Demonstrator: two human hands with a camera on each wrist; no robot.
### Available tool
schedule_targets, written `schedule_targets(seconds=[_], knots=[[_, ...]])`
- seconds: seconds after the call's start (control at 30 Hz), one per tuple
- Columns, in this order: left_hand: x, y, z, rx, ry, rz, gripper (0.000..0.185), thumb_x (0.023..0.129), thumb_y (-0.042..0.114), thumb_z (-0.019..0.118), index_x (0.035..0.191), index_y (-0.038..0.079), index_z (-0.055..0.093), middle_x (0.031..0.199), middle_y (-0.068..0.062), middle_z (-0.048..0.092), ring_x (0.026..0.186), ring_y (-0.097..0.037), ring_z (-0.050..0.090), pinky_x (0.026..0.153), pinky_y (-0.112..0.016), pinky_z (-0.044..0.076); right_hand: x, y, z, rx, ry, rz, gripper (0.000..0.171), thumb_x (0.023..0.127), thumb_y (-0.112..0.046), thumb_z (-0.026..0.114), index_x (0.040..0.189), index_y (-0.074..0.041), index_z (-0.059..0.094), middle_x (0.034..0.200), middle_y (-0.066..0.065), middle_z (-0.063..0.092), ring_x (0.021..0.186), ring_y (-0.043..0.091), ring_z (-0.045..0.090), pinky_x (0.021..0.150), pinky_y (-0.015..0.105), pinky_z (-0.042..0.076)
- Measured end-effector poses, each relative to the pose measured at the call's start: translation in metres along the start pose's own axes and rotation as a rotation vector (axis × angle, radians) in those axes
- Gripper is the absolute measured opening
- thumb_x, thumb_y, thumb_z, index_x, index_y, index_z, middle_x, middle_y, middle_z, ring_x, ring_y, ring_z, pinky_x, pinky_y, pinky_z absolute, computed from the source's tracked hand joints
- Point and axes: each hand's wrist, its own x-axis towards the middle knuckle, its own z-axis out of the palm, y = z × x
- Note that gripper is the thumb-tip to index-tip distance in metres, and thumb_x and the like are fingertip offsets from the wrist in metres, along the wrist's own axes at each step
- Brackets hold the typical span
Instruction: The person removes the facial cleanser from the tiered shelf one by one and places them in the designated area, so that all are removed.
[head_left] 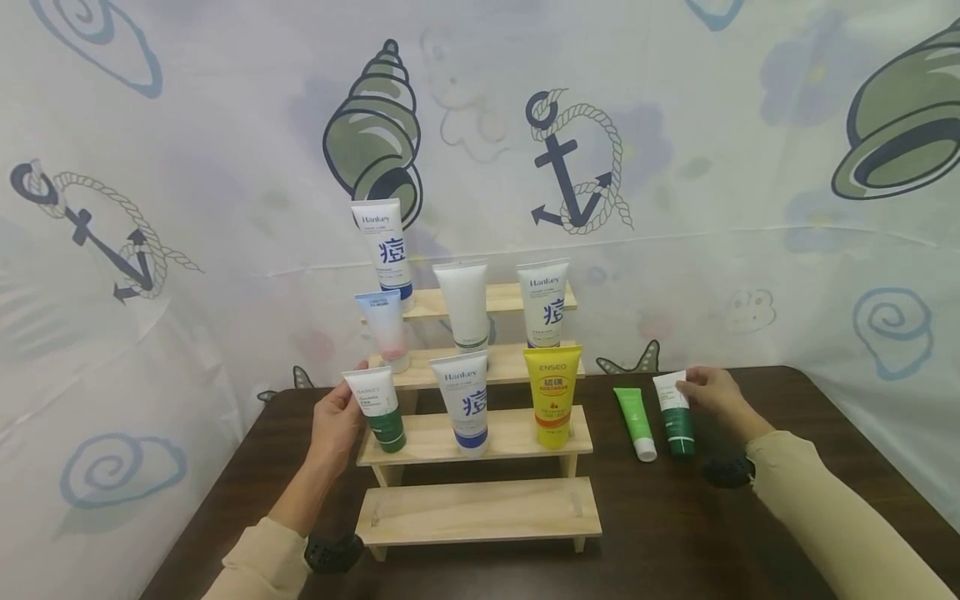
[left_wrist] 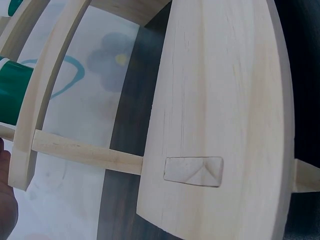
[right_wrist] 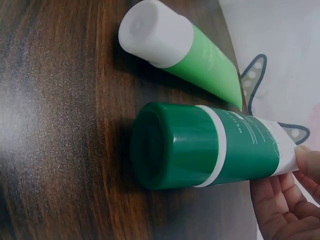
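Person, two arms showing in the head view: both are wearing long, close-fitting beige sleeves reaching to the wrists. Left hand and right hand are going bare, without gloves or rings. Each wrist is carrying a small black strapped-on device with a textured, matte casing, sitting at the cuff.

"Hankey" plus blue "痘" on three white tubes; "ENSEO" on yellow tube; "HANKEY" on green-capped tube.
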Motion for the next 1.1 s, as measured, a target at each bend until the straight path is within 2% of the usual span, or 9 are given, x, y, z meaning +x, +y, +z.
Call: schedule_targets(seconds=[0.13,0.27,0.53,0.83,1.1], knots=[[0.0,0.0,0.0,-0.02,-0.003,-0.004,0.043,0.104,0.011,0.045,0.144,-0.005,0.041,0.16,-0.009,0.031,0.152,-0.025,0.022,0.125,-0.042,0.022,0.005,0.006,0.002,0.029,0.004,0.018,0.051,0.096,-0.012,0.055,0.129,0.023,0.041,0.123,0.042,0.051,0.094,0.035,0.067,0.081,0.042,0.06],[-0.001,-0.001,0.0,-0.034,-0.007,-0.004,0.044,0.104,0.012,0.046,0.144,-0.004,0.041,0.159,-0.009,0.032,0.152,-0.024,0.023,0.125,-0.042,0.022,0.01,0.011,0.003,0.033,0.019,0.033,0.052,0.095,-0.016,0.06,0.127,0.022,0.044,0.118,0.039,0.054,0.089,0.032,0.066,0.078,0.04,0.061],[0.0,-0.003,0.0,-0.023,-0.013,-0.003,0.045,0.104,0.014,0.047,0.145,-0.002,0.042,0.159,-0.006,0.032,0.151,-0.023,0.024,0.124,-0.042,0.023,0.008,0.008,0.005,0.014,0.021,0.048,0.048,0.097,-0.009,0.052,0.13,0.024,0.04,0.126,0.043,0.048,0.089,0.027,0.067,0.077,0.038,0.062],[0.002,-0.003,0.0,-0.02,-0.002,0.014,0.045,0.104,0.013,0.045,0.145,-0.003,0.041,0.159,-0.008,0.032,0.152,-0.023,0.023,0.125,-0.04,0.023,0.013,0.011,0.01,-0.006,0.038,0.109,0.049,0.098,-0.012,0.051,0.134,0.021,0.04,0.132,0.041,0.046,0.108,0.045,0.061,0.084,0.041,0.06],[0.001,-0.003,0.0,-0.011,-0.004,0.006,0.045,0.104,0.014,0.044,0.146,-0.003,0.04,0.16,-0.008,0.031,0.152,-0.024,0.022,0.124,-0.042,0.023,0.015,0.014,0.012,-0.001,0.051,0.128,0.049,0.097,-0.012,0.052,0.133,0.02,0.042,0.131,0.04,0.048,0.103,0.041,0.063,0.081,0.039,0.061]])
